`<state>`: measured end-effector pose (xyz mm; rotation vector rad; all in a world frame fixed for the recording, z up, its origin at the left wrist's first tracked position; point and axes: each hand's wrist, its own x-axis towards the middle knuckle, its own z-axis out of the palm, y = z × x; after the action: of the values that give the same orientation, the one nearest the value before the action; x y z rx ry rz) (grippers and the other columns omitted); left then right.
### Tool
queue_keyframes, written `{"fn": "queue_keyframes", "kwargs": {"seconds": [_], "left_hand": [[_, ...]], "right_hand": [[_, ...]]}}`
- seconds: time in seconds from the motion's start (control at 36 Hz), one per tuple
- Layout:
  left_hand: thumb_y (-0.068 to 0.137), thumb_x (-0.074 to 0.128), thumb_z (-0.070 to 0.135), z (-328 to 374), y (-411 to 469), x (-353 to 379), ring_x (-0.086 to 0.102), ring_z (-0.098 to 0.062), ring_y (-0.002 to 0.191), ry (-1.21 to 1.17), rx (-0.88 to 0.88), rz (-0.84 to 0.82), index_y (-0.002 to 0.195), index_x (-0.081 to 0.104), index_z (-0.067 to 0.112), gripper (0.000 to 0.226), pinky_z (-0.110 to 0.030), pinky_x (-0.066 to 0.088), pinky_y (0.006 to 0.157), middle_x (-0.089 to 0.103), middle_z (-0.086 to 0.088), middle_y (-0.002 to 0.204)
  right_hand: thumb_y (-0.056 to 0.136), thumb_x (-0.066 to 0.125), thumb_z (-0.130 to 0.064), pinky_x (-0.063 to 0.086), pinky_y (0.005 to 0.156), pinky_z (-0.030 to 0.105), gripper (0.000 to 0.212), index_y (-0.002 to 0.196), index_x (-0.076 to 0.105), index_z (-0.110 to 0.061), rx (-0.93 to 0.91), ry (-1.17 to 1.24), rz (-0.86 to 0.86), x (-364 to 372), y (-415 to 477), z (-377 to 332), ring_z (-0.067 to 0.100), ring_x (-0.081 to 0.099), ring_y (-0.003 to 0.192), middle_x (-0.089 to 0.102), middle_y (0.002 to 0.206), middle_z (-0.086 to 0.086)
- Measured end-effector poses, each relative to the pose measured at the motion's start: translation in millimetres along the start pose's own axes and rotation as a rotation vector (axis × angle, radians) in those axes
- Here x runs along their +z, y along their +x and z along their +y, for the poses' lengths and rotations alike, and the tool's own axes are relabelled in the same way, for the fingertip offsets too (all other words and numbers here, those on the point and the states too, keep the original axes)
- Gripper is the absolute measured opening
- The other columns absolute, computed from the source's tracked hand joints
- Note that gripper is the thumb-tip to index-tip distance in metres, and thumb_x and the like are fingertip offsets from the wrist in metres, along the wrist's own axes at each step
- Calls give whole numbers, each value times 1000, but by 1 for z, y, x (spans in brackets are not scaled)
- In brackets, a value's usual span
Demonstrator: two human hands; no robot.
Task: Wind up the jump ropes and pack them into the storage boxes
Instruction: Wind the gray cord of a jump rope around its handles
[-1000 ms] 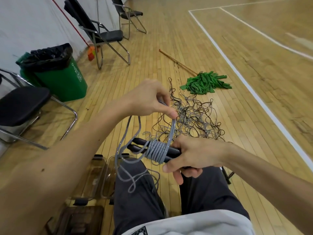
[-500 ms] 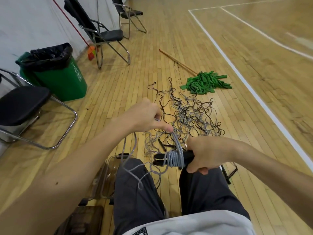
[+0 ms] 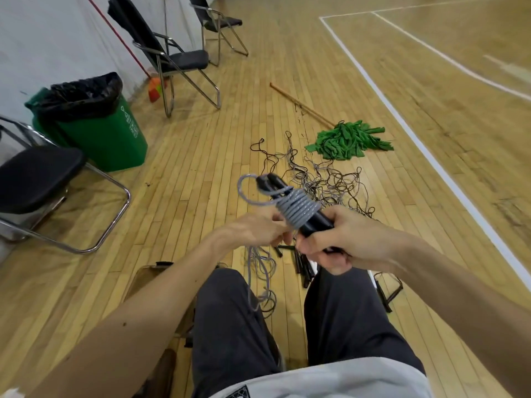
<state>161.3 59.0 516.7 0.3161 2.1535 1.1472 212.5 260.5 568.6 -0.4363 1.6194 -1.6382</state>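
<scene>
The knees of a seated person, in dark trousers (image 3: 230, 326), are seen nearest the camera, above a wooden floor (image 3: 186, 173). A clear storage box (image 3: 143, 280) is set on the floor just left of the left knee; its contents cannot be made out. Several loose black handles (image 3: 301, 262) are laid on the floor between the knees.

Above the knees, a pair of black jump rope handles (image 3: 314, 222) is gripped at its near end by the right hand (image 3: 342, 239), the fingers being curled round it. The far end of the pair is tilted up and away to the left. A grey rope (image 3: 298, 209) is wound in close coils round the middle of the handles, and one loop of it stands clear of the far end. The left hand (image 3: 255, 229) is held just beside the coils. The slack of the rope is pinched in its curled fingers and hangs from there to the floor.

Beyond the hands, a tangle of ropes (image 3: 324, 185) is spread on the floor. Farther off, a green mop head (image 3: 347, 140) is laid with its wooden stick (image 3: 298, 103) pointing away. A green bin (image 3: 109, 139) and a folding chair (image 3: 178, 58) are placed at the far left
</scene>
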Motion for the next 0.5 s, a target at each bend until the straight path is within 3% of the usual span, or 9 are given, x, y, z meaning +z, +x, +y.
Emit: {"fn": "queue_keyframes", "kwargs": {"seconds": [0.06,0.14,0.28,0.36,0.5], "left_hand": [[97,51,51,6,-3,8,38,-12,48,1,24,153,73,61,9,50,-15,33,45,51,-10,64],[85,39,71,2,-9,9,36,-9,40,50,7,171,70,66,6,72,-13,33,44,47,-4,51],[99,40,61,-7,-11,13,47,-12,47,46,31,164,78,69,-3,73,-20,47,55,45,6,42],[101,42,55,-5,-17,15,41,-11,42,23,6,170,83,70,-6,70,-14,38,48,46,-1,47],[102,45,51,-6,-21,17,40,-17,43,31,7,166,84,70,0,60,-22,35,45,50,-8,54]], "right_hand": [[90,62,4,28,39,21,10,82,58,-2,-14,108,23,-6,3,3,11,33,39,41,52,6],[89,62,2,27,40,22,4,87,61,-2,-14,179,65,-16,6,9,11,34,40,43,55,5],[93,56,5,25,43,23,11,87,60,-4,32,186,188,-25,9,21,11,35,44,48,59,5],[93,56,5,27,41,21,10,88,59,-3,69,191,257,-31,13,26,11,35,45,49,61,6],[93,59,5,29,39,19,7,91,56,-2,152,178,353,-44,20,38,12,37,46,52,62,7]]}}
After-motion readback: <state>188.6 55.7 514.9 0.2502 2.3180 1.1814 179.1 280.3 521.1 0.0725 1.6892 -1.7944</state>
